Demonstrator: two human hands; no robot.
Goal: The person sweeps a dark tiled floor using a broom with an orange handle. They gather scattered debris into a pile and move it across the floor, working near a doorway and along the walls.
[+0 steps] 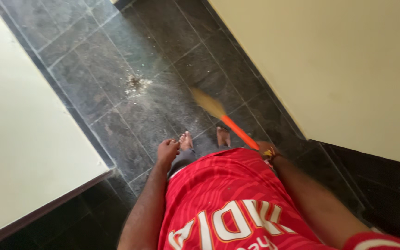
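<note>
My right hand (267, 150) grips the orange handle of a broom (238, 131). The broom's straw-coloured bristles (208, 103), blurred by motion, touch the dark tiled floor (116, 74) in front of my bare feet (186, 140). A small pile of dust and debris (135, 83) lies on the tiles farther ahead to the left. My left hand (167, 152) hangs by my hip with curled fingers and nothing in it. I wear a red shirt.
Cream walls line a narrow corridor, one on the left (19, 120) and one on the right (339, 65). Dark skirting runs along both. Fine dust is scattered over the tiles between them.
</note>
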